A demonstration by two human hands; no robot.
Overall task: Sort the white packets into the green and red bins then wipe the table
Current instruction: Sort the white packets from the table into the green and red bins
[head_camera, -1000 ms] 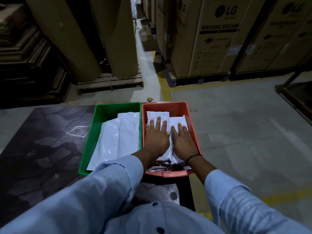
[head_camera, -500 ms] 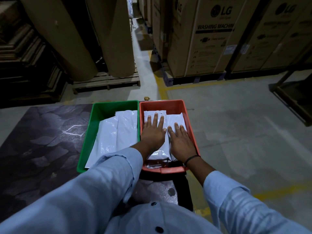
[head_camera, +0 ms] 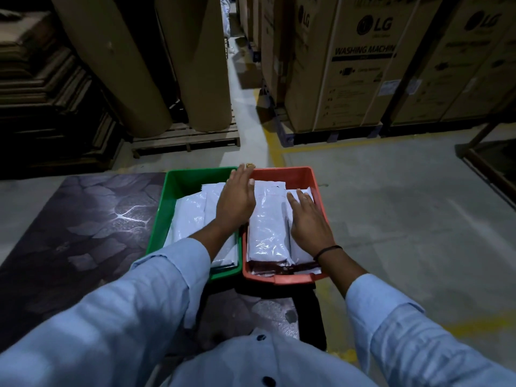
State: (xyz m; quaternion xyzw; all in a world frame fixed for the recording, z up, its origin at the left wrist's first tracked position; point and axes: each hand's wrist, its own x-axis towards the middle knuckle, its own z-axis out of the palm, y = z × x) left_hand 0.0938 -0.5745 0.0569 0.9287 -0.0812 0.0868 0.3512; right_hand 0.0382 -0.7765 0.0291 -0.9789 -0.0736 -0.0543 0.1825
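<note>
Right hand [head_camera: 310, 222] on packets [head_camera: 268, 227], marbled table [head_camera: 83, 233], cartons [head_camera: 349, 65]

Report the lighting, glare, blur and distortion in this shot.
Head view: dim overall, stacked boards at far left nearly black; glare streaks the white packets in the red bin; the left hand blurs at its fingertips, the right hand looks sharper; also in the head view, wide-angle bending tilts the cardboard rolls and LG boxes.
</note>
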